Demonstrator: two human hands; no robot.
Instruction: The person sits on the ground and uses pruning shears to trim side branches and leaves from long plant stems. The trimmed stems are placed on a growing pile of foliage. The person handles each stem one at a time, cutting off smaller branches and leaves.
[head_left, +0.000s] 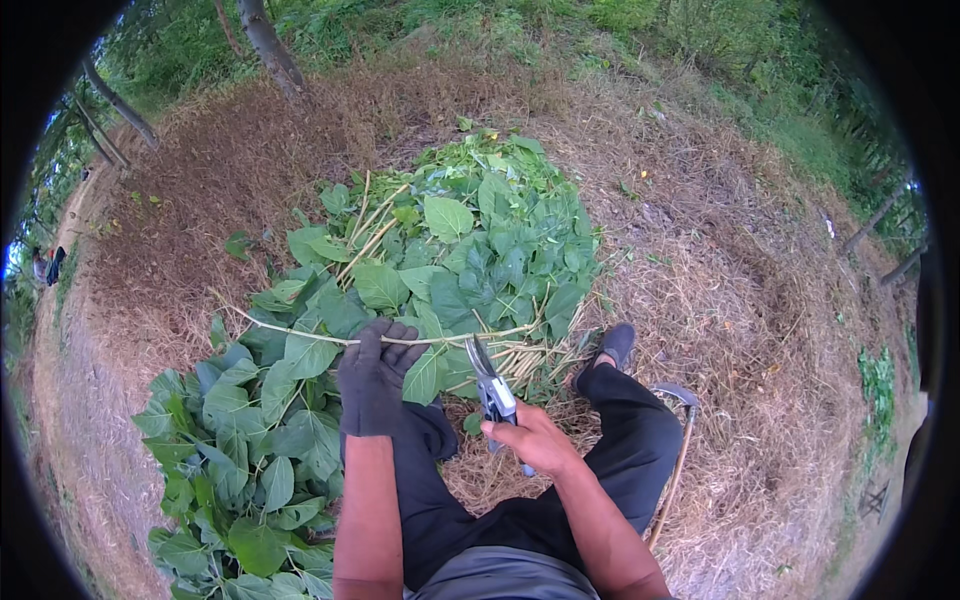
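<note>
My left hand (379, 375), in a dark glove, holds a long thin branch (300, 330) that runs crosswise in front of me. Few leaves show on it. In my bare right hand (536, 439) is a pair of pruning shears (491, 386), blades pointing up and away from me. Their tips lie right at the branch, to the right of my glove; whether they touch it I cannot tell. Beneath the branch spreads a heap of large green leaves (480, 247). Several cut stems (532, 360) lie bundled just past the shears.
A leafy pile of branches (255, 465) lies to my left. By my right leg rests a sickle-like tool (679, 431) with a long wooden handle. My shoe (616, 343) stands beside the stems. Dry grass (720, 300) covers the ground; tree trunks (270, 49) rise beyond.
</note>
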